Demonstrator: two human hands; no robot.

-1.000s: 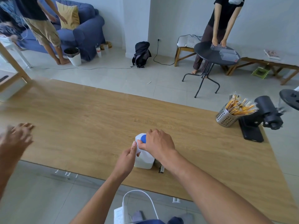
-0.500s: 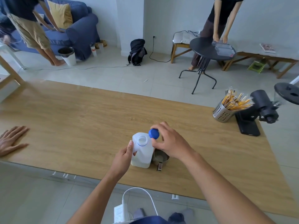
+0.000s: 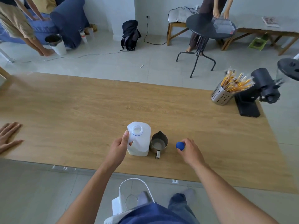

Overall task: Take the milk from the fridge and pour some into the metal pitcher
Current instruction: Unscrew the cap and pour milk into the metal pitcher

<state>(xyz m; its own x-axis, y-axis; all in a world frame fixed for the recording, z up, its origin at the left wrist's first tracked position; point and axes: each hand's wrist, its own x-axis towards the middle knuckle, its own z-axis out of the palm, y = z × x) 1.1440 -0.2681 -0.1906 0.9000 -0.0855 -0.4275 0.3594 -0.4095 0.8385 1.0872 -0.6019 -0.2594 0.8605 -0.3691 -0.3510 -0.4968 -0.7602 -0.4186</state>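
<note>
A white plastic milk jug (image 3: 140,141) stands upright near the front edge of the wooden table (image 3: 80,107), its mouth uncapped. My left hand (image 3: 119,147) grips the jug by its handle side. Right beside the jug stands the small metal pitcher (image 3: 159,143), spout pointing away, handle toward me, with a pale bottom showing inside. My right hand (image 3: 189,150) is right of the pitcher, low over the table, pinching the blue cap (image 3: 180,145) in its fingertips.
A perforated metal cup of yellow sticks (image 3: 222,94) and a black grinder (image 3: 262,92) stand at the table's right end. Another person's hand (image 3: 8,136) rests on the table's left edge. Beyond the table are people, a round black table (image 3: 210,26) and a sofa.
My right hand unscrewed the blue cap, lifted it off the jug and carried it rightward down to the table past the pitcher. The pitcher came into view. My left hand kept hold of the jug.
</note>
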